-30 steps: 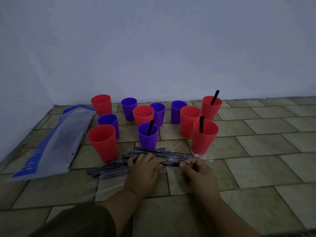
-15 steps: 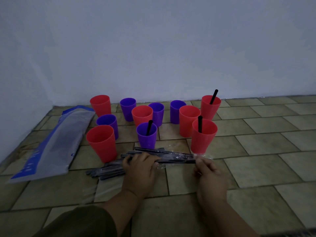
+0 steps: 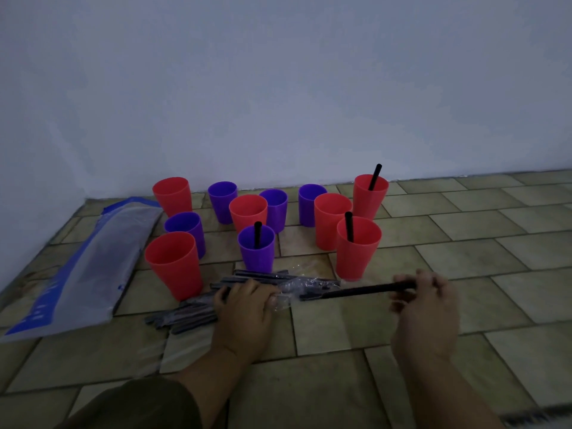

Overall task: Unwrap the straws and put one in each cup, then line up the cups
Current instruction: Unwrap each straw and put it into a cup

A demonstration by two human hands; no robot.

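Observation:
Several red and purple cups stand on the tiled floor near the wall. Three hold a black straw: a back right red cup (image 3: pixel 370 196), a front right red cup (image 3: pixel 357 247) and a front purple cup (image 3: pixel 256 248). My right hand (image 3: pixel 424 308) pinches one end of a bare black straw (image 3: pixel 362 291), most of which is out of its clear wrapper (image 3: pixel 297 289). My left hand (image 3: pixel 247 308) presses down on the wrapper end and on a pile of wrapped straws (image 3: pixel 185 315).
A long blue and clear plastic bag (image 3: pixel 77 270) lies flat at the left. The white wall rises just behind the cups. An empty red cup (image 3: pixel 175 264) stands close to the left of the straw pile. Bare tiles stretch to the right.
My right hand has moved right and drawn the black straw out of its clear wrapper. My left hand has stayed on the pile, holding the wrapper down.

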